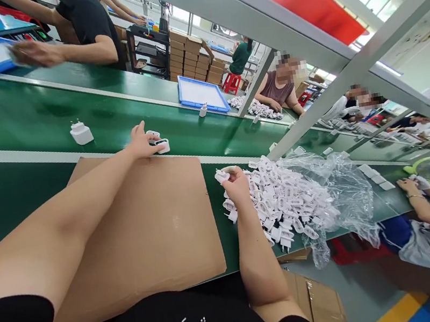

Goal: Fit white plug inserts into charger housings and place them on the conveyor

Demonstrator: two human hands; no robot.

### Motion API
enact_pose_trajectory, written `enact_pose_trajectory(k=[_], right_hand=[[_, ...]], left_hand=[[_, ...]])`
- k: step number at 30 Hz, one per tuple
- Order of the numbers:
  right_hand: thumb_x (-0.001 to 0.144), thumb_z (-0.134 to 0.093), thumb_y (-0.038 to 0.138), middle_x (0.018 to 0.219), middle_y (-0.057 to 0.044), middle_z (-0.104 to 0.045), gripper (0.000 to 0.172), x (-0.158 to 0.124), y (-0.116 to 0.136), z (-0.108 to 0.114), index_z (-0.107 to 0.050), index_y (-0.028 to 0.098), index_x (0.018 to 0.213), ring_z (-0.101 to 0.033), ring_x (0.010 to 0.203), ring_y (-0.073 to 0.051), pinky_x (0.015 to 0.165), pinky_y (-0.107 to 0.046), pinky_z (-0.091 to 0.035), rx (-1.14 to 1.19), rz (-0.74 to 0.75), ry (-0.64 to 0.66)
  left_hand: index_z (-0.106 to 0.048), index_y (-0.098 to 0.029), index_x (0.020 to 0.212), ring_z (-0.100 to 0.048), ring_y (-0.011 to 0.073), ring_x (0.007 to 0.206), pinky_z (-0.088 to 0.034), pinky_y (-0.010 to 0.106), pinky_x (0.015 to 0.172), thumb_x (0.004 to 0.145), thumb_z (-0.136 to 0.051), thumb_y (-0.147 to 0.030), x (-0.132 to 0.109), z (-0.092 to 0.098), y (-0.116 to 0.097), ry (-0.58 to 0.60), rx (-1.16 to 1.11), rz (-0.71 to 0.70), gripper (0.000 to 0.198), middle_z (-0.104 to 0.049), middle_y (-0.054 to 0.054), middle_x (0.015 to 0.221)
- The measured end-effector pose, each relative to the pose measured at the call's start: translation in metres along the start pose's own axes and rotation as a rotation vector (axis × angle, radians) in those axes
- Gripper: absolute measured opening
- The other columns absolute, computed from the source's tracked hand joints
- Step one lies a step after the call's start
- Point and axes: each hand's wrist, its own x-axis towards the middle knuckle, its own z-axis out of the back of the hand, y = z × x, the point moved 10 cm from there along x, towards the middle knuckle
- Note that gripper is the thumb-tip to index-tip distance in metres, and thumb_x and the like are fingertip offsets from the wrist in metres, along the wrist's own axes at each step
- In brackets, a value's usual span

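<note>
Left hand (140, 141) at the far edge of the cardboard sheet (146, 221) on the counter (1, 200), fingers closed on a white charger body (160, 145) that sits where the sheet meets the green belt (29, 119). Right hand (237, 183) just off the sheet's right edge, fingers pinched narrow on a small white plug part (221, 176), hand touching the left side of the pile of white parts (290, 198) heaped on a clear plastic bag (346, 189). One loose charger (80, 133) stands on the belt, well apart from both hands; a blue tray (201, 93) lies at the belt's far edge.
</note>
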Motion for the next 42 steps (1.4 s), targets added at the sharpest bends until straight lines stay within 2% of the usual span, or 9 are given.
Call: enact_pose_trajectory(k=[4,7,14,16,21,24,31,36,42], right_hand=[[0.064,-0.081,0.038,0.106,-0.006,-0.076,0.043,-0.009,-0.012,-0.030,-0.071,0.020,0.102,-0.072,0.092,-0.019,0.078,-0.029,-0.054,0.341,-0.235,0.157],[0.065,-0.085,0.040,0.105,-0.006,-0.078,0.041,-0.017,-0.011,-0.040,-0.073,0.020,0.100,-0.073,0.089,-0.017,0.075,-0.026,-0.052,0.473,-0.347,0.234],[0.066,-0.087,0.042,0.106,-0.005,-0.078,0.040,-0.023,-0.009,-0.044,-0.074,0.022,0.098,-0.073,0.095,-0.019,0.079,-0.027,-0.054,0.596,-0.383,0.220],[0.066,-0.087,0.041,0.105,-0.005,-0.078,0.039,-0.025,-0.005,-0.046,-0.075,0.021,0.097,-0.072,0.095,-0.019,0.081,-0.028,-0.054,0.513,-0.314,0.209],[0.071,-0.085,0.043,0.100,-0.004,-0.077,0.034,-0.032,0.014,-0.040,-0.078,0.021,0.096,-0.069,0.091,-0.021,0.085,-0.034,-0.055,0.125,-0.033,0.114],[0.076,-0.083,0.042,0.101,-0.004,-0.076,0.030,-0.038,0.025,-0.051,-0.079,0.023,0.098,-0.069,0.094,-0.021,0.088,-0.035,-0.056,0.039,0.084,0.193],[0.085,-0.072,0.028,0.106,-0.003,-0.076,0.025,-0.054,0.027,-0.076,-0.077,0.027,0.110,-0.068,0.100,-0.022,0.095,-0.038,-0.054,-0.195,0.277,0.350],[0.087,-0.068,0.022,0.099,-0.003,-0.075,0.023,-0.063,0.040,-0.084,-0.077,0.028,0.108,-0.063,0.101,-0.023,0.094,-0.039,-0.052,-0.422,0.483,0.365],[0.090,-0.066,0.022,0.098,-0.003,-0.074,0.018,-0.068,0.053,-0.083,-0.075,0.027,0.105,-0.062,0.099,-0.024,0.093,-0.040,-0.051,-0.468,0.543,0.315]], left_hand=[[-0.074,-0.011,0.094,-0.057,0.0247,0.108,-0.046,0.035,0.099,0.066,-0.077,-0.050,0.016,-0.011,0.012,0.083,-0.112,0.183,0.048,-0.063,0.010,0.113],[-0.074,-0.015,0.097,-0.059,0.0251,0.105,-0.047,0.035,0.102,0.065,-0.076,-0.051,0.006,-0.009,-0.003,0.059,-0.139,0.118,0.048,-0.061,0.010,0.108],[-0.075,-0.027,0.115,-0.055,0.0308,0.121,-0.042,0.047,0.115,0.078,-0.072,-0.063,-0.103,-0.035,-0.061,0.307,-0.212,-0.195,0.051,-0.052,0.010,0.131],[-0.074,-0.027,0.115,-0.051,0.0329,0.127,-0.040,0.050,0.116,0.082,-0.070,-0.062,-0.130,-0.033,-0.072,0.268,-0.216,-0.203,0.048,-0.051,0.010,0.135],[-0.074,-0.022,0.106,-0.030,0.0379,0.144,-0.026,0.060,0.122,0.090,-0.067,-0.041,-0.179,-0.012,-0.122,-0.041,-0.095,-0.359,0.025,-0.035,0.011,0.154],[-0.072,-0.022,0.109,-0.041,0.0340,0.135,-0.037,0.056,0.115,0.093,-0.065,-0.038,-0.193,-0.026,-0.135,0.012,-0.148,-0.383,0.024,-0.046,0.013,0.143],[-0.069,-0.019,0.108,-0.059,0.0269,0.108,-0.050,0.042,0.096,0.089,-0.070,-0.053,-0.187,-0.059,-0.111,0.162,-0.439,-0.286,0.039,-0.065,0.010,0.112],[-0.071,-0.018,0.102,-0.062,0.0247,0.098,-0.050,0.040,0.091,0.089,-0.070,-0.052,-0.184,-0.062,-0.108,0.174,-0.463,-0.281,0.036,-0.069,0.008,0.103],[-0.070,-0.018,0.096,-0.062,0.0225,0.090,-0.048,0.036,0.083,0.089,-0.071,-0.049,-0.185,-0.059,-0.112,0.191,-0.473,-0.299,0.031,-0.070,0.005,0.095]])
